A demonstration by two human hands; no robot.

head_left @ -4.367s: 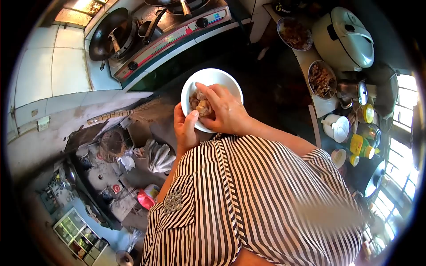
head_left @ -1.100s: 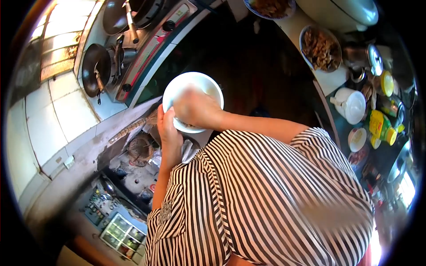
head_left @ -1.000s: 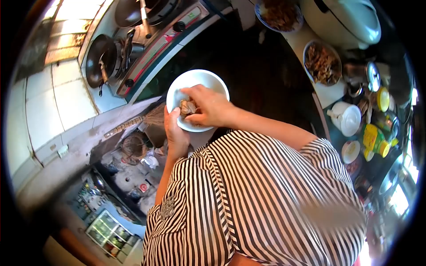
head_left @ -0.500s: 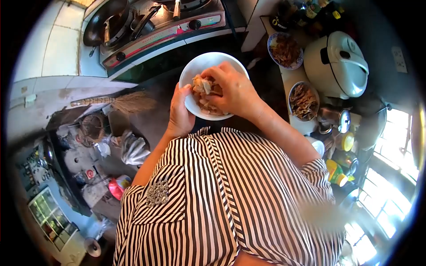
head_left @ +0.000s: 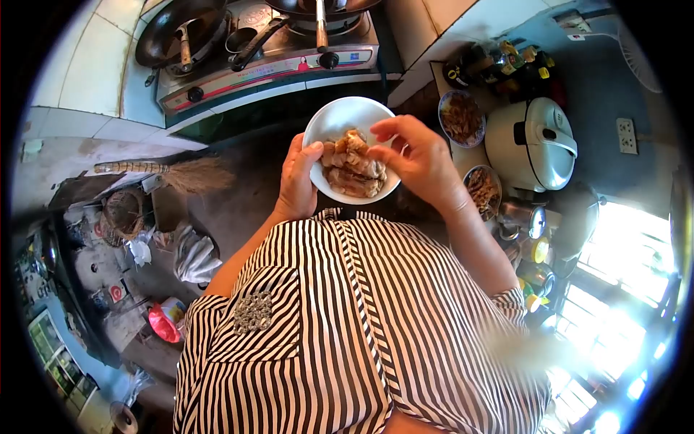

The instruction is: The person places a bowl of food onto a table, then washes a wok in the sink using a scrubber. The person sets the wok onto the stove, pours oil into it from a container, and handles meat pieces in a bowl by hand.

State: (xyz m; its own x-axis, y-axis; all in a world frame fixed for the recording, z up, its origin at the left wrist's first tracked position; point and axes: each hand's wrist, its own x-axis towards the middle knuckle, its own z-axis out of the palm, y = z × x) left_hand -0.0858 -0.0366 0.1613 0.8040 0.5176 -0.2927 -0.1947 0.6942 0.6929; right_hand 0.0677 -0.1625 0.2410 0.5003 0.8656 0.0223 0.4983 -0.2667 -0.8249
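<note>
In front of my striped shirt, a white bowl (head_left: 340,112) holds pieces of cooked-looking meat (head_left: 354,172), light brown and piled toward its near side. My left hand (head_left: 298,182) grips the bowl by its left side, with the thumb over the rim and the other fingers partly hidden behind. At the bowl's right edge is my right hand (head_left: 423,163), fingers curved and spread apart, nothing visible between them. Its fingertips hang over the rim; whether they touch the meat or the rim, I cannot tell.
A gas stove (head_left: 271,61) with a wok (head_left: 210,29) and pans stands ahead. On the right counter are a rice cooker (head_left: 531,141), a plate of food (head_left: 461,119), a second dish of food (head_left: 483,189) and several bottles (head_left: 499,65). A broom (head_left: 195,177) lies left.
My right hand has come up out of the bowl and shifted right, its fingers opening. The meat it was handling now lies in the bowl. The camera view has also shifted slightly.
</note>
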